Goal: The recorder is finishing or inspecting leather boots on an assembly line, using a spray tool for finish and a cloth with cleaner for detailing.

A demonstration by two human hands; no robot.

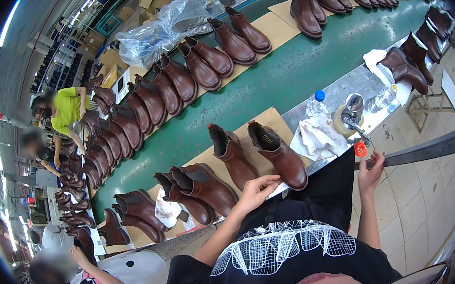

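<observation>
My left hand (259, 192) reaches to the side of a brown ankle boot (286, 164), its stretched fingertips at or against the boot near the toe. That boot stands upright on brown cardboard beside a matching boot (236, 162). Apart from the boots, over the floor side of the bench, my right hand (371, 171) is raised with fingers apart, grasping nothing that I can see. Just above its fingertips is a small orange-red round piece (360, 149), close to a metal nozzle-like tool (351, 123); whether the fingers touch it I cannot tell.
A stained white cloth (318, 138), a blue-capped bottle (319, 104) and a clear bottle (382, 99) lie or stand on the metal ledge. Beyond runs a green conveyor belt (281, 72) lined with brown boots. Co-workers (115, 279) are at the left. A metal bar (428, 149) crosses at right.
</observation>
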